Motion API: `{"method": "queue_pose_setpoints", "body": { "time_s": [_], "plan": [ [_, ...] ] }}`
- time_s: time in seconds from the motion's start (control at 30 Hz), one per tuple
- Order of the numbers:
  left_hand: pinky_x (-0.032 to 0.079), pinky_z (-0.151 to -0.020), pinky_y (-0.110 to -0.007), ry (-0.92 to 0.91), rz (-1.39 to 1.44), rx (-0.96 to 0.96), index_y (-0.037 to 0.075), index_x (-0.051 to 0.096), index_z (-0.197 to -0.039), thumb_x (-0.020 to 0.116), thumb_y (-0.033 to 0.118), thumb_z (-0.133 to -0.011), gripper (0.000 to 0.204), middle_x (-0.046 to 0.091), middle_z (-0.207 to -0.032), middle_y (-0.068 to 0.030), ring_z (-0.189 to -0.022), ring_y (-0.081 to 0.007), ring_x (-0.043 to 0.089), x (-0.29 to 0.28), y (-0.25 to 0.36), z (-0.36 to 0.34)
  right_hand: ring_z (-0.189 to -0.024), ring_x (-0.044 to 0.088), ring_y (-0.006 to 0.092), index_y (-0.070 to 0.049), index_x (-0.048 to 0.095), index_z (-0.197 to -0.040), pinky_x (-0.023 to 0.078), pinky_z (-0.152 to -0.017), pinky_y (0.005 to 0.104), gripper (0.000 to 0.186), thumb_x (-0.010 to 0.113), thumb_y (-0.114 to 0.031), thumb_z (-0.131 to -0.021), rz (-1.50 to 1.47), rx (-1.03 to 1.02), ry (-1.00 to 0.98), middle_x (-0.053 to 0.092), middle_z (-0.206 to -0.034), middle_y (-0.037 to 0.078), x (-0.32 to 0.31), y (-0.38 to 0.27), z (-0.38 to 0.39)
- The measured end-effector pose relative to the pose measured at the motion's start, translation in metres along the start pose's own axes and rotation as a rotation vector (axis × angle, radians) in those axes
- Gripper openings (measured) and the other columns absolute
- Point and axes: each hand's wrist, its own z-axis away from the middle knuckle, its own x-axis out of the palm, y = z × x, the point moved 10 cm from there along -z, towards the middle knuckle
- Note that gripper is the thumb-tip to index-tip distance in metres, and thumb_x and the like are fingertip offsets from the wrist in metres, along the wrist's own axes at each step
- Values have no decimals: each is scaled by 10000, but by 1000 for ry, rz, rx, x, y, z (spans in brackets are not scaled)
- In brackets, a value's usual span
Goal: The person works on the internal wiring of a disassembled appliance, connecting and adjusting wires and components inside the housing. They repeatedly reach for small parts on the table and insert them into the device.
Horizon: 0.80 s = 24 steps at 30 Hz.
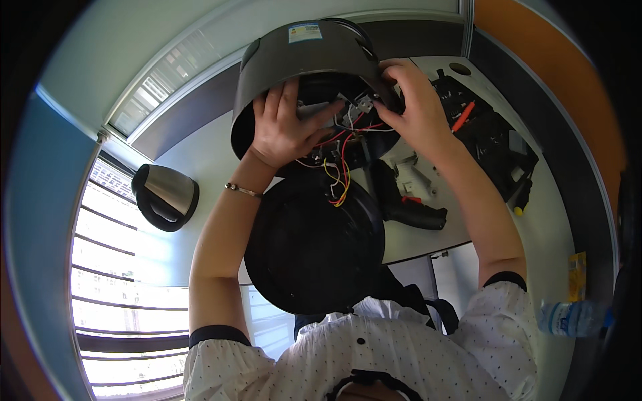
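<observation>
A large black appliance housing (304, 57) lies tipped on the table, its open underside facing me. Inside it sit a white terminal connector (364, 104) and red, white and yellow wires (346, 175). My left hand (284, 127) reaches into the opening, fingers stretched against the inner wall, thumb extended toward the connector. At the opening's right edge, my right hand (416, 107) grips the housing wall, thumb inside near the connector; some fingertips are hidden behind it. A round black base cover (314, 247) hangs nearer me, joined by the wires.
A black power drill (408, 210) lies right of the cover. Beyond it are an open black tool case (495, 144), a red-handled tool (463, 116) and a screwdriver (523, 197). A steel kettle (165, 197) stands left; a water bottle (572, 319) is at lower right.
</observation>
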Motion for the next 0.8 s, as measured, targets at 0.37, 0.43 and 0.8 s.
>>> {"method": "queue_pose_setpoints", "body": {
  "time_s": [0.37,0.43,0.8],
  "plan": [
    [395,-911,-507,-25,-23,29,394,639,-1180,737,443,-638,553,452,-1310,-231,-1146,-369,476,3,2,-6,-625,592,201,-94,570,-960,446,-487,318,285,728,-231,-767,143,-66,3,538,-722,26,-2,-52,1],
    [406,-890,-512,-27,-19,29,408,626,-1190,738,449,-629,573,461,-1298,-236,-1139,-365,481,5,2,-6,-595,593,207,-90,564,-911,437,-462,317,205,696,-203,-804,203,-50,36,541,-703,31,5,-44,3],
    [362,-964,-486,71,80,-34,56,489,-1320,774,465,-650,835,501,-1295,-210,-1149,-371,498,1,-6,-2,-503,544,144,-60,616,-835,412,-459,254,100,703,-79,-791,-21,-67,344,582,-675,39,-46,-53,13]
  ]
}}
